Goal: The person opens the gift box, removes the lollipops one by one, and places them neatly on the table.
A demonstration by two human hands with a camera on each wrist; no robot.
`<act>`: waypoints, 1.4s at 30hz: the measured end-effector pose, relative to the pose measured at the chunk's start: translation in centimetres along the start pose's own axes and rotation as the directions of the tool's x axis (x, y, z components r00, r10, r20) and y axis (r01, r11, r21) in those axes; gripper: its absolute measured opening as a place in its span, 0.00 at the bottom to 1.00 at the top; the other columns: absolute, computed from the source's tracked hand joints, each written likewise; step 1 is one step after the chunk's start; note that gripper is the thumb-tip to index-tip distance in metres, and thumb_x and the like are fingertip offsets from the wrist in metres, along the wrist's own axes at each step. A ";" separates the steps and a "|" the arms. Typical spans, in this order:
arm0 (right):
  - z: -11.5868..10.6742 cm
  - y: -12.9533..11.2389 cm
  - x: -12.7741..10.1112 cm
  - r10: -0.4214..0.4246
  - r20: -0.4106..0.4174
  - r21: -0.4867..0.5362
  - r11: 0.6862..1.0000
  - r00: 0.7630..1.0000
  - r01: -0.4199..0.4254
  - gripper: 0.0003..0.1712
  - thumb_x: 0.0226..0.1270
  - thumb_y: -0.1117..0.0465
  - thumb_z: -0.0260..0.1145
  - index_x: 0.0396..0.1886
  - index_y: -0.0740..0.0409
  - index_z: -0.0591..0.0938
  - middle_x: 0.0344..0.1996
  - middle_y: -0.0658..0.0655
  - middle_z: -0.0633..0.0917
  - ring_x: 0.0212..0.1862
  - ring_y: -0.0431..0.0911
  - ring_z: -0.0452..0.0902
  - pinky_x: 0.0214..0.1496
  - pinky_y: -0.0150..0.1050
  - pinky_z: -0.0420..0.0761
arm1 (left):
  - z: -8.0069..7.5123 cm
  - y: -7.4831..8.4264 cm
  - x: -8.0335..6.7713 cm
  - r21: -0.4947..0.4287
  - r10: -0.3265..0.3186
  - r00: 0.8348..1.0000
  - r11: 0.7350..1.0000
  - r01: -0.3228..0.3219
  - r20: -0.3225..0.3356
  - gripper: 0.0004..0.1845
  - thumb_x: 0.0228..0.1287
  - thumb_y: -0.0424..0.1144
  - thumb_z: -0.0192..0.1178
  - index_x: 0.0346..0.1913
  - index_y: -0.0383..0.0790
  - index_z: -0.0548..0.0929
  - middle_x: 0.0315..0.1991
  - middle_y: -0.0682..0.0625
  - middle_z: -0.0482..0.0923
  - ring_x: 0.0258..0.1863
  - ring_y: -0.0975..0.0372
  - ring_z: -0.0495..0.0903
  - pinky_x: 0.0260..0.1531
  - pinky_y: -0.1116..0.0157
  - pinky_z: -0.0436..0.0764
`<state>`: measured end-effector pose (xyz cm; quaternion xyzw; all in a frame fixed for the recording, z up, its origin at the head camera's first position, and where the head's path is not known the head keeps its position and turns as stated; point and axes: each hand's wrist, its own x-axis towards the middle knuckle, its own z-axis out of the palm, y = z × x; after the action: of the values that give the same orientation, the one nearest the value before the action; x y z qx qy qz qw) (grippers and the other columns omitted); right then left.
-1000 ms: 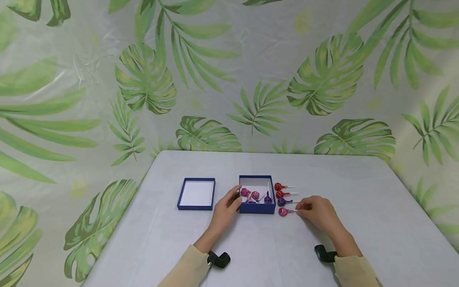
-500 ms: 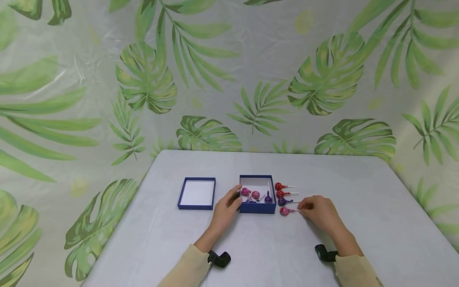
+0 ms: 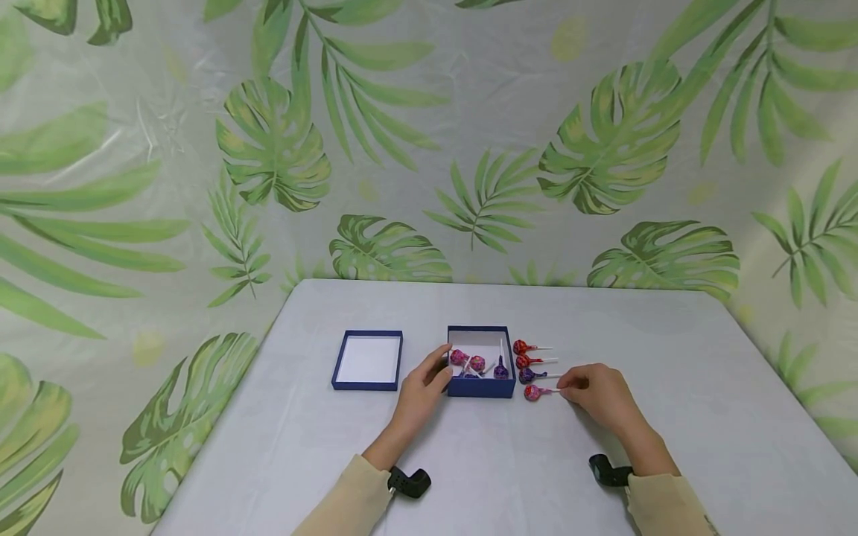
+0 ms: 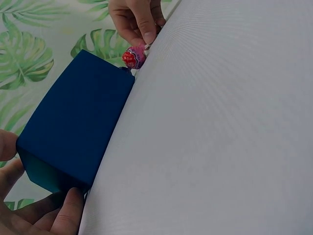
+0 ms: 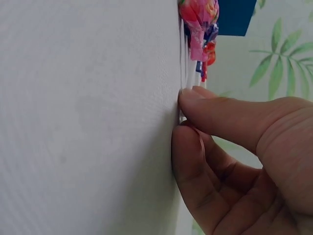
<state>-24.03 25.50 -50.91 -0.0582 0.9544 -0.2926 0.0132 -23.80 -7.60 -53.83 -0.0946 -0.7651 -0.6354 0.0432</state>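
Note:
In the head view, a navy-blue open box [image 3: 480, 388] holds several lollipops with pink or purple wrappers. My left hand [image 3: 422, 383] rests against the box's left side; the left wrist view shows its fingers [image 4: 68, 215] touching that end wall, not wrapped round it. Right of the box, lollipops lie in a column with sticks pointing right: a red-orange one [image 3: 520, 348], a red one [image 3: 523, 361], a purple one [image 3: 527, 375] and a pink one [image 3: 532, 392]. My right hand [image 3: 599, 394] pinches the pink lollipop's stick between thumb and fingers, low over the table.
A navy-edged box lid [image 3: 367, 361] with a white inside lies to the left of the box. Everything stands on a white-covered table [image 3: 496, 461]. Behind it hangs a leaf-patterned backdrop [image 3: 496, 134].
The pink lollipop has shifted very slightly right and away from me with my right hand. My left hand keeps its place at the box.

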 end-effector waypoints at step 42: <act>-3.9 -7.9 1.7 -0.145 -0.070 0.043 0.988 0.987 0.148 0.08 0.65 0.59 0.71 0.43 0.51 0.89 0.35 0.49 0.86 0.40 0.49 0.81 0.37 0.44 0.83 | 0.0 0.1 -0.3 0.004 -0.015 1.000 1.000 0.015 -0.003 0.23 0.76 0.44 0.57 0.71 0.54 0.75 0.65 0.44 0.76 0.64 0.53 0.76 0.57 0.59 0.80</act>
<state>-25.18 20.99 -43.21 -0.1181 0.9401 -0.3174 -0.0389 -23.51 -7.57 -53.75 -0.0879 -0.7671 -0.6342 0.0397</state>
